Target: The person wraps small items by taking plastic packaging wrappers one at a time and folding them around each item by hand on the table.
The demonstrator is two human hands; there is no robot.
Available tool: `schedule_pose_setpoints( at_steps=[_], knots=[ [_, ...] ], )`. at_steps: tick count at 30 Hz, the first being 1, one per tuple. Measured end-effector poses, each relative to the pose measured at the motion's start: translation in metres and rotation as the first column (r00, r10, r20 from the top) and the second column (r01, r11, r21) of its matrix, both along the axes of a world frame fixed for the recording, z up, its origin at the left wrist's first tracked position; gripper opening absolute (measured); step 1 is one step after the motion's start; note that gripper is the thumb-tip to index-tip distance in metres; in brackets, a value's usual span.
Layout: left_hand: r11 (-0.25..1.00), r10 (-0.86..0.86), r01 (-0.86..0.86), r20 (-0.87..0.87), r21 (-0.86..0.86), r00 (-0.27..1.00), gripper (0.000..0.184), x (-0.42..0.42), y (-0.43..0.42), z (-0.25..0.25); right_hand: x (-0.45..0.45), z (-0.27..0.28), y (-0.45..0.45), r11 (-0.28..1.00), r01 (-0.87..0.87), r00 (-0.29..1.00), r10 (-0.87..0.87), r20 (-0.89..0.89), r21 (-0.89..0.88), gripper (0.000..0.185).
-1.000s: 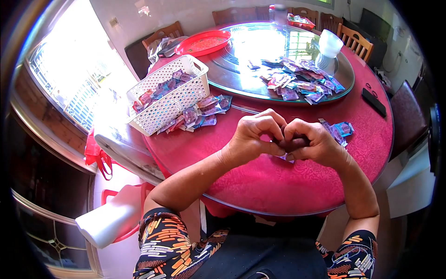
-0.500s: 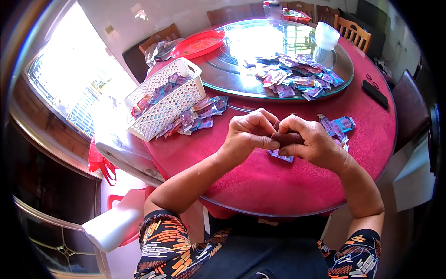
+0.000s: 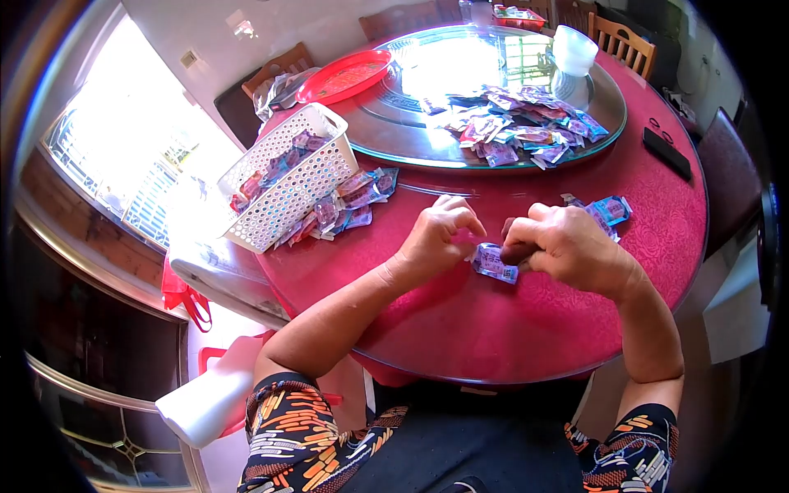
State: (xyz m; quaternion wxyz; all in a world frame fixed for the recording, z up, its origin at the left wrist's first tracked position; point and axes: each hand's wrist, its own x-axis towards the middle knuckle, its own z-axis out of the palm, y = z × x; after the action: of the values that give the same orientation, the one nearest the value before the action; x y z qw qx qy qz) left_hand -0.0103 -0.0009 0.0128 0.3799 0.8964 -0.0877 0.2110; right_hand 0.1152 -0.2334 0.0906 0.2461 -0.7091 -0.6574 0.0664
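Note:
Over the red table (image 3: pixel 427 329), my left hand (image 3: pixel 440 238) is closed in a pinch, its fingertips near the left end of a purple packet (image 3: pixel 496 264); what it holds is too small to make out. My right hand (image 3: pixel 567 246) is curled around a dark brown item (image 3: pixel 518 242), just above the packet's right end. A few more packets (image 3: pixel 608 212) lie beyond my right hand. To the left, a white perforated basket (image 3: pixel 288 197) holds several packets, with a pile of others (image 3: pixel 357 193) against its side.
A glass turntable (image 3: pixel 411 152) bears a large heap of packets (image 3: pixel 526 123), a red tray (image 3: pixel 345 76) and a white bowl (image 3: pixel 574 51). A black phone (image 3: pixel 666 154) lies at the right edge. Chairs stand around the table; a red stool (image 3: pixel 215 355) is at lower left.
My hands have moved apart. The dark brown item remains in my right hand, and the purple packet between them is now uncovered. The view has shifted slightly.

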Motion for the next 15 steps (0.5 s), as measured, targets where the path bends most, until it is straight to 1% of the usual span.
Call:
schedule_pose_setpoints(
  at_steps=[2, 3, 6, 7, 10, 13, 15],
  knots=[
    [0.988, -0.042, 0.029, 0.077, 0.152, 0.996, 0.026, 0.002, -0.003, -0.004, -0.004, -0.002, 0.002, 0.998, 0.005, 0.999, -0.002, 0.051, -0.056, 0.018],
    [0.991, -0.025, 0.017, 0.052, 0.134, 0.998, 0.022, 0.001, -0.007, -0.005, -0.005, -0.007, 0.004, 0.999, 0.023, 0.997, -0.02, 0.077, -0.043, 0.016],
    [0.97, -0.016, -0.004, 0.081, 0.244, 0.997, 0.02, 0.002, -0.009, -0.008, -0.005, -0.012, 0.008, 0.997, 0.004, 0.992, 0.007, 0.127, -0.082, 0.021],
    [0.966, -0.007, -0.013, 0.08, 0.258, 0.997, 0.018, 0.002, -0.008, -0.007, -0.005, -0.015, 0.009, 0.998, -0.014, 0.994, 0.021, 0.111, -0.067, 0.024],
    [0.946, 0.045, -0.066, 0.074, 0.318, 0.996, 0.017, -0.002, -0.012, -0.001, -0.008, -0.02, 0.011, 0.999, -0.001, 0.997, -0.001, 0.071, 0.034, 0.023],
    [0.934, 0.083, -0.099, 0.06, 0.342, 0.995, 0.017, -0.004, -0.011, 0.001, -0.006, -0.02, 0.011, 0.999, -0.016, 0.998, 0.013, 0.063, 0.048, 0.024],
    [0.938, 0.079, -0.098, 0.071, 0.332, 0.994, 0.017, -0.003, -0.009, -0.001, -0.007, -0.027, 0.016, 0.999, -0.007, 0.997, 0.003, 0.08, 0.046, 0.023]
  ],
)
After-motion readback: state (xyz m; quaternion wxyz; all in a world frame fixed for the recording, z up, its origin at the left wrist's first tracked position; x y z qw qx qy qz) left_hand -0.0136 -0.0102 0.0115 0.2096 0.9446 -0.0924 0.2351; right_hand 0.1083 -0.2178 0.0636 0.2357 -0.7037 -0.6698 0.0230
